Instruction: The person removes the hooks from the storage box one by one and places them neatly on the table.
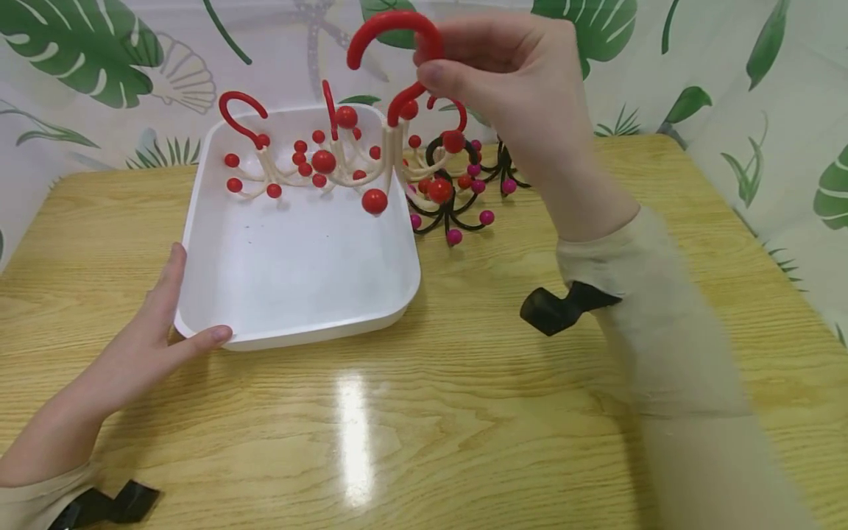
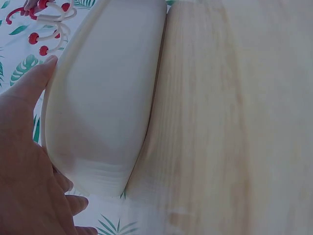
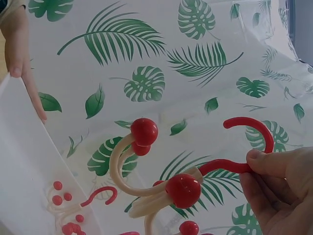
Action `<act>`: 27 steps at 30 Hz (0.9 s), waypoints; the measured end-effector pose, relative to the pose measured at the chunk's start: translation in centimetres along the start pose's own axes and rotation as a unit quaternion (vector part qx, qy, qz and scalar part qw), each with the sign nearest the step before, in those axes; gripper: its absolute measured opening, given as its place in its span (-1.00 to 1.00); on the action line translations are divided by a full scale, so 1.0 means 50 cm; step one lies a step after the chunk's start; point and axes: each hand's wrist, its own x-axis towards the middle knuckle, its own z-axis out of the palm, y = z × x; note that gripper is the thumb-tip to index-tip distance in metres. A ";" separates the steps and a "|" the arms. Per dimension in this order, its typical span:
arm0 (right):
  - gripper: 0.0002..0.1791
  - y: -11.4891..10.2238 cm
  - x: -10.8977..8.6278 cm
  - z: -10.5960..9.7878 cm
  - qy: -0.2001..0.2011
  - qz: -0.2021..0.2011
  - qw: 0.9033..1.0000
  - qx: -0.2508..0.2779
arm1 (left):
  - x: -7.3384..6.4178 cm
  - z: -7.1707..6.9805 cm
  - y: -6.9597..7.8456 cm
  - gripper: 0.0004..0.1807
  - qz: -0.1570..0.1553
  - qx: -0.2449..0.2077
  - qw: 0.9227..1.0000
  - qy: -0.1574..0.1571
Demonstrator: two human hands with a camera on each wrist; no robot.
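My right hand (image 1: 503, 81) pinches the red hook of a hook hanger (image 1: 387, 22) between thumb and fingers. The hanger hangs upright over the right side of a white tray (image 1: 298, 337), its curved cream arms tipped with red balls. Two similar hangers, one at the left (image 1: 242, 100) and one toward the middle (image 1: 330, 107), stand in the tray's far part. At the tray's near left corner, my left hand (image 1: 142, 346) rests with fingers spread, thumb along the near rim and fingers against the left wall. In the left wrist view the thumb (image 2: 34, 81) touches the rim.
Right of the tray, behind the held hanger, stand black hangers with pink balls (image 1: 447, 210) and another red-hooked one (image 1: 461, 114). A leaf-print sheet (image 1: 715, 66) hangs behind the wooden table (image 1: 497, 442).
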 end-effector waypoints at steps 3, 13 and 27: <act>-0.72 -0.002 -0.007 -0.023 0.014 -0.004 1.000 0.007 | 0.000 0.000 0.000 0.14 -0.001 -0.001 1.000 -0.001; -0.71 -0.007 -0.026 -0.085 0.052 0.007 0.998 0.024 | -0.001 0.001 0.000 0.13 0.007 -0.003 1.000 0.002; -0.65 0.011 -0.045 -0.155 0.093 0.025 0.995 0.032 | 0.000 -0.001 -0.002 0.13 0.010 0.005 1.000 0.005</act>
